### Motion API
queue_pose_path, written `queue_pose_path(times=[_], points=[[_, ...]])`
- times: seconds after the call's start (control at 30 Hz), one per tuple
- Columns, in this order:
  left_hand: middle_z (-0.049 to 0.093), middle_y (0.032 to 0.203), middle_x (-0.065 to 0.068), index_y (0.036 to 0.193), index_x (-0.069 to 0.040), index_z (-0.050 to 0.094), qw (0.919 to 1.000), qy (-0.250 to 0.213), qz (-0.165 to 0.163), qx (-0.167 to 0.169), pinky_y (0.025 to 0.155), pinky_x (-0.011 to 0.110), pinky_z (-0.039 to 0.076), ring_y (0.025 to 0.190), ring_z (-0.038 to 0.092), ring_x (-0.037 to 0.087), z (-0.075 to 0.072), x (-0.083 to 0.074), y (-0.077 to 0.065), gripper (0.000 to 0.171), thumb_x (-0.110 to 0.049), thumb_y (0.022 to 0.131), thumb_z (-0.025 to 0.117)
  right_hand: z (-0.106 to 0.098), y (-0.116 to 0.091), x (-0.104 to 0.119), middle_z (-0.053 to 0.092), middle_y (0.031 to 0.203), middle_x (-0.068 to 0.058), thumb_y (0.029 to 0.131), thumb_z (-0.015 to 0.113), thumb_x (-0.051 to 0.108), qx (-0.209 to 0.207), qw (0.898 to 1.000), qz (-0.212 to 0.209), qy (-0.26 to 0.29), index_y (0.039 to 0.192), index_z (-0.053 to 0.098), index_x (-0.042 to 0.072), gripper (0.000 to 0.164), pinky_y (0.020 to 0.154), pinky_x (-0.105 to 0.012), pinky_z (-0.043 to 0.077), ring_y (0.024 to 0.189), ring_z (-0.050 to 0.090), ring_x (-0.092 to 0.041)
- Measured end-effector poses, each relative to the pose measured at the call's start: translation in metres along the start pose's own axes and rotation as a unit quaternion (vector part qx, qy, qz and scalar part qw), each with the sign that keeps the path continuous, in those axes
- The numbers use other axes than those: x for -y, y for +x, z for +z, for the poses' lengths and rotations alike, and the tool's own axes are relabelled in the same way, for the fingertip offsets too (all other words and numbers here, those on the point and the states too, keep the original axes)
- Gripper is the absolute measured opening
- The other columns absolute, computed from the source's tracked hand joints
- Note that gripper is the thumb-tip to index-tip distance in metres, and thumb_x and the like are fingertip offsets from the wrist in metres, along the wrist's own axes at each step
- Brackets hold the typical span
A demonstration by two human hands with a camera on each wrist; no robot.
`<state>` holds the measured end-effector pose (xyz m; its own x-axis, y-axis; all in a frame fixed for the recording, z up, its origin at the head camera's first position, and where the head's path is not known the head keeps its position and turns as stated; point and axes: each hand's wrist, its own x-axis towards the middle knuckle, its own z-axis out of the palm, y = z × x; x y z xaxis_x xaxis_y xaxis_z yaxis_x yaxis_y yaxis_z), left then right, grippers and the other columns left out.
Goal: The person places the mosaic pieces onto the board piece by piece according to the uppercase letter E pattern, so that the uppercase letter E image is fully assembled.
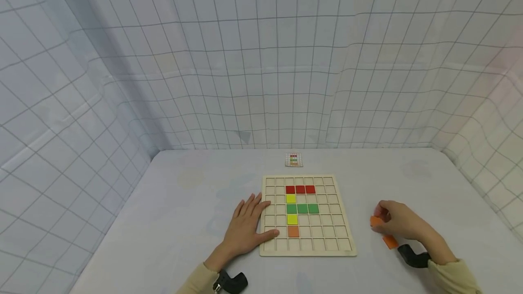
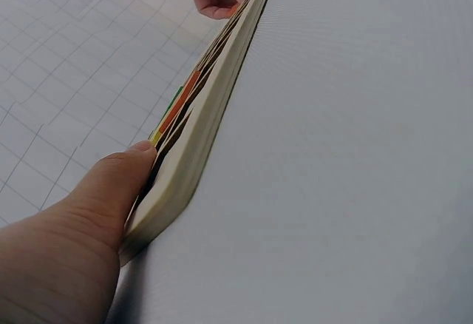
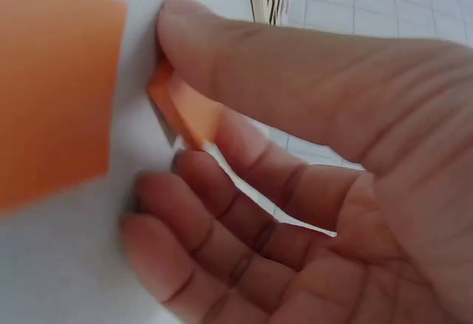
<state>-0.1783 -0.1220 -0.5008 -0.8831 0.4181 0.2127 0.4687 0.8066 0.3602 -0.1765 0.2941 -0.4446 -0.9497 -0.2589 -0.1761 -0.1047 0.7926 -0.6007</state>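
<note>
A cream wooden grid board [image 1: 327, 247] lies on the white table. Set in its cells are red tiles [image 1: 300, 189], yellow tiles [image 1: 292, 219], green tiles [image 1: 302, 208] and one orange tile [image 1: 293, 231]. My left hand [image 1: 244, 230] rests at the board's left edge, fingers spread, its thumb lying over the rim, as the left wrist view also shows. To the right of the board, my right hand [image 1: 402, 221] pinches a second orange tile [image 3: 194, 109] between thumb and fingers, low over the table. Another orange tile [image 1: 390, 242] lies on the table just below that hand.
A small card [image 1: 293, 159] printed with a coloured grid pattern lies behind the board. White cloth with a grid of lines [image 1: 261, 58] hangs at the back and both sides. Each wrist wears a black strap device [image 1: 413, 257].
</note>
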Motion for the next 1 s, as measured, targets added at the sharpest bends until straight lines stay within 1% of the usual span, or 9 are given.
queue_pose_path(times=[0.1, 0.2, 0.3, 0.43, 0.5, 0.6, 0.7, 0.83, 1.0], points=[[0.026, 0.153, 0.009, 0.144, -0.017, 0.038, 1.0000, -0.001, -0.001, 0.001, 0.112, 0.046, 0.006, 0.142, 0.014, 0.026, 0.000, 0.000, 0.000, 0.084, -0.072, 0.083, 0.048, 0.005, 0.003, 0.004, 0.052, 0.073, -0.001, 0.076, 0.079, 0.012, -0.014, 1.000, -0.020, 0.011, 0.084, 0.054, 0.008, 0.026, 0.052, -0.028, 0.041, 0.064, 0.048, -0.017], [0.026, 0.153, 0.010, 0.144, -0.017, 0.038, 1.0000, -0.002, -0.002, 0.001, 0.112, 0.046, 0.006, 0.142, 0.014, 0.026, 0.000, 0.000, 0.000, 0.084, -0.073, 0.083, 0.048, 0.010, 0.005, 0.008, 0.052, 0.071, 0.002, 0.078, 0.077, 0.009, -0.044, 0.998, -0.039, 0.000, 0.079, 0.056, 0.011, 0.021, 0.051, -0.026, 0.040, 0.060, 0.047, -0.014], [0.026, 0.153, 0.010, 0.144, -0.016, 0.038, 1.0000, -0.004, -0.001, 0.001, 0.112, 0.047, 0.006, 0.142, 0.014, 0.027, 0.000, 0.000, 0.000, 0.084, -0.072, 0.083, 0.048, 0.014, 0.008, 0.012, 0.056, 0.074, 0.005, 0.078, 0.077, 0.012, -0.076, 0.995, -0.051, -0.025, 0.077, 0.061, 0.014, 0.017, 0.056, -0.027, 0.044, 0.064, 0.050, -0.012], [0.026, 0.153, 0.010, 0.144, -0.017, 0.038, 1.0000, -0.005, -0.001, 0.000, 0.112, 0.046, 0.006, 0.142, 0.014, 0.026, 0.000, 0.000, 0.000, 0.084, -0.072, 0.083, 0.049, 0.021, 0.010, 0.020, 0.064, 0.080, 0.005, 0.077, 0.079, 0.015, -0.096, 0.993, -0.056, -0.024, 0.082, 0.070, 0.012, 0.011, 0.065, -0.030, 0.050, 0.072, 0.058, -0.012], [0.026, 0.153, 0.010, 0.144, -0.016, 0.038, 1.0000, -0.005, -0.001, -0.001, 0.112, 0.046, 0.006, 0.142, 0.014, 0.026, 0.000, 0.000, 0.000, 0.084, -0.072, 0.083, 0.049, 0.025, 0.011, 0.026, 0.064, 0.079, 0.005, 0.077, 0.080, 0.015, -0.096, 0.993, -0.061, -0.010, 0.087, 0.071, 0.009, 0.014, 0.063, -0.028, 0.050, 0.071, 0.058, -0.011], [0.026, 0.153, 0.010, 0.145, -0.016, 0.038, 1.0000, -0.006, -0.001, -0.001, 0.112, 0.046, 0.007, 0.142, 0.014, 0.026, 0.000, 0.000, 0.000, 0.084, -0.072, 0.083, 0.049, 0.033, 0.011, 0.038, 0.063, 0.075, 0.005, 0.077, 0.079, 0.012, -0.085, 0.993, -0.084, 0.022, 0.092, 0.067, 0.006, 0.020, 0.055, -0.025, 0.049, 0.064, 0.057, -0.009], [0.025, 0.153, 0.010, 0.145, -0.016, 0.038, 1.0000, -0.005, -0.003, 0.001, 0.112, 0.046, 0.007, 0.142, 0.013, 0.026, 0.000, 0.000, 0.000, 0.084, -0.072, 0.083, 0.049, 0.042, 0.011, 0.053, 0.061, 0.071, 0.008, 0.077, 0.079, 0.010, -0.067, 0.989, -0.122, 0.051, 0.091, 0.060, 0.010, 0.023, 0.051, -0.024, 0.048, 0.059, 0.057, -0.006], [0.025, 0.154, 0.009, 0.145, -0.016, 0.038, 1.0000, -0.003, -0.005, 0.004, 0.112, 0.046, 0.006, 0.142, 0.012, 0.025, -0.001, 0.000, 0.000, 0.084, -0.072, 0.083, 0.049, 0.057, 0.012, 0.074, 0.062, 0.072, 0.011, 0.079, 0.078, 0.013, -0.051, 0.981, -0.176, 0.071, 0.085, 0.060, 0.015, 0.019, 0.055, -0.023, 0.049, 0.062, 0.058, -0.003], [0.025, 0.153, 0.010, 0.145, -0.016, 0.038, 1.0000, -0.004, -0.002, 0.001, 0.112, 0.046, 0.007, 0.142, 0.013, 0.026, -0.001, 0.000, 0.000, 0.084, -0.072, 0.083, 0.049, 0.074, 0.019, 0.096, 0.062, 0.075, 0.013, 0.082, 0.075, 0.015, -0.042, 0.975, -0.200, 0.082, 0.082, 0.063, 0.017, 0.013, 0.057, -0.021, 0.049, 0.064, 0.054, -0.002]])
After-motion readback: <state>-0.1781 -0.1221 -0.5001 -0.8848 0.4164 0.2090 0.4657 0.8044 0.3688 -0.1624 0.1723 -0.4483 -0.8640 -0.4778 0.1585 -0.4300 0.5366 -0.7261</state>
